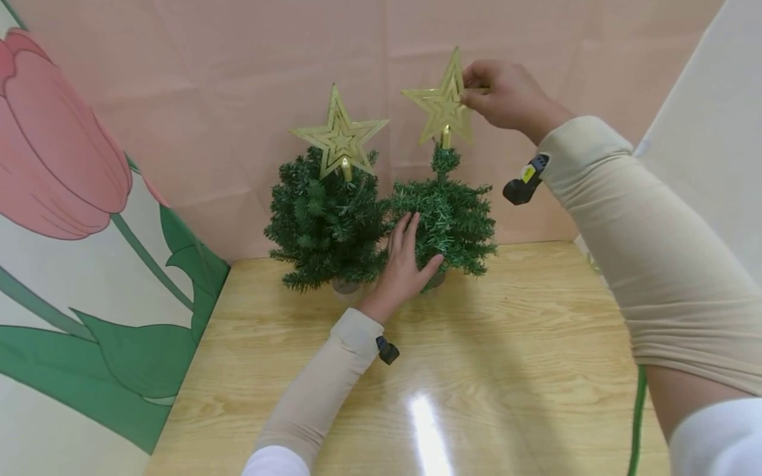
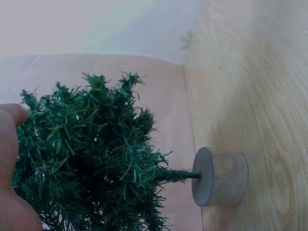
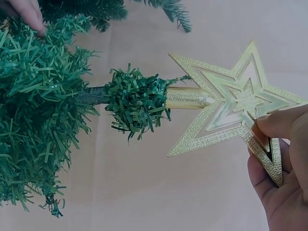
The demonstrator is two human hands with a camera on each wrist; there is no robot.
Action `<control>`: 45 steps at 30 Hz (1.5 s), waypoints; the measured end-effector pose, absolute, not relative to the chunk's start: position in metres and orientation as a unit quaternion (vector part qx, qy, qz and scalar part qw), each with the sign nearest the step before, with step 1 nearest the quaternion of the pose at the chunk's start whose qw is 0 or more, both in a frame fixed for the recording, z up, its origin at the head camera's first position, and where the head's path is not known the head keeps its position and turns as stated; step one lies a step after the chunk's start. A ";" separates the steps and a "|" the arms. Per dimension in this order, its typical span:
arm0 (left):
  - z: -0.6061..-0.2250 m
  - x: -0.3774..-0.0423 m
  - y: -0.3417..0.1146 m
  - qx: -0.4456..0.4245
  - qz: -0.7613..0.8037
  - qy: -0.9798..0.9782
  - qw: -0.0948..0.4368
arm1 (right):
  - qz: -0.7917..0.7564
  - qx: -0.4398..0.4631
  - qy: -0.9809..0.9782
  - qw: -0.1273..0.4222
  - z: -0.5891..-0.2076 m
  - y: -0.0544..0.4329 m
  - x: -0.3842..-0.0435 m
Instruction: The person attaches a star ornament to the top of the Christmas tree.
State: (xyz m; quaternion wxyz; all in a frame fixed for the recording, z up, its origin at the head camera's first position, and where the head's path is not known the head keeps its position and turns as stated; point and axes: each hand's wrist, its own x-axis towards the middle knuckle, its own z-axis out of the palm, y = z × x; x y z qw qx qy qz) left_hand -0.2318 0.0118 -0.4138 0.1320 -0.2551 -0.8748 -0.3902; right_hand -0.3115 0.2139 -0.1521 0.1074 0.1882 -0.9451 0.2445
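Observation:
A gold star tree topper [image 1: 443,104] stands on the tip of the right-hand small artificial Christmas tree [image 1: 443,215]. My right hand [image 1: 506,96] pinches one point of this star between thumb and fingers, as the right wrist view shows close up. The star's gold tube [image 3: 185,97] meets the tree's tufted tip. With fingers spread and fairly straight, my left hand [image 1: 405,271] rests against the lower branches of the same tree. The round base [image 2: 224,176] of that tree stands on the table in the left wrist view.
Close on the left is a second small Christmas tree [image 1: 327,225], topped by another gold star [image 1: 342,135]. Both stand at the back of the wood-grain table [image 1: 286,370], before a pink backdrop [image 1: 226,132]. A green cord [image 1: 637,423] hangs at the right.

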 end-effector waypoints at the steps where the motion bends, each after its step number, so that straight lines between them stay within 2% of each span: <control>1: -0.414 -0.232 0.012 -0.256 -0.390 -0.874 0.132 | 0.245 0.188 -0.945 0.106 -0.152 0.214 -0.311; 24: -0.413 -0.228 0.007 -0.257 -0.388 -0.874 0.141 | 0.222 0.200 -0.949 0.102 -0.149 0.211 -0.315; 37: -0.410 -0.230 0.010 -0.257 -0.391 -0.875 0.125 | 0.244 0.206 -0.943 0.097 -0.149 0.219 -0.313; 45: -0.409 -0.231 0.010 -0.262 -0.396 -0.869 0.139 | 0.267 0.206 -0.931 0.144 -0.148 0.226 -0.311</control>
